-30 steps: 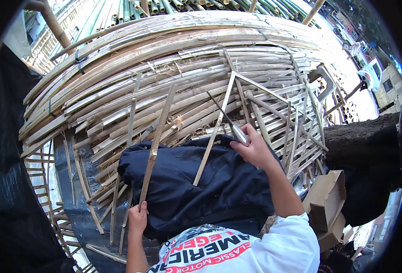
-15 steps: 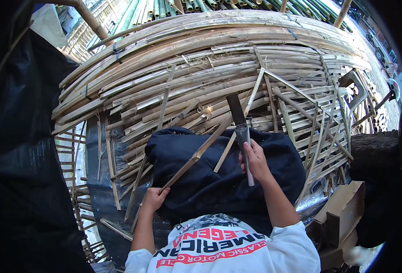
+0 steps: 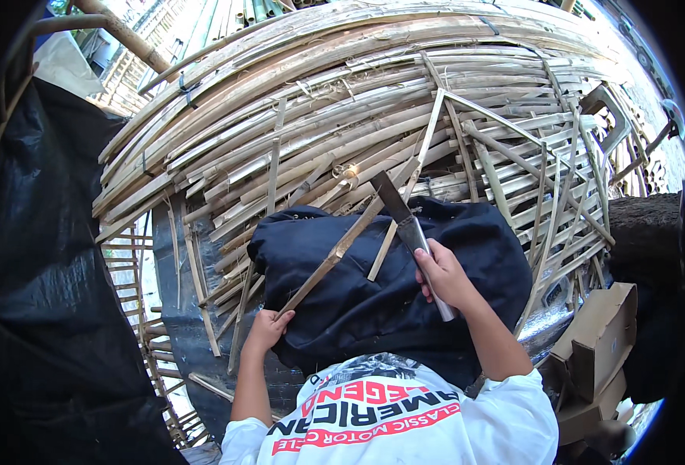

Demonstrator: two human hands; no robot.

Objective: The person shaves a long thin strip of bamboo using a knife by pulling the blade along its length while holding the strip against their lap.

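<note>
Two forearms (image 3: 500, 341) angle forward; left hand (image 3: 265, 331) pinches a bamboo strip (image 3: 334, 253); right hand (image 3: 445, 277), fingers (image 3: 423, 288) curled, grips a knife (image 3: 413, 235).

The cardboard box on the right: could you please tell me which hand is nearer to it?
Right. The right hand, holding the knife, is left of the box; the left hand, gripping a strip, is much farther left, at the dark cloth's left edge.

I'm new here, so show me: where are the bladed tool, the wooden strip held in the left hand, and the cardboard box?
Bladed tool (image 3: 409, 228): head view, where blade meets handle.
Wooden strip (image 3: 339, 249): head view, near mid-length.
Cardboard box (image 3: 610, 333): head view, a brown panel.
</note>
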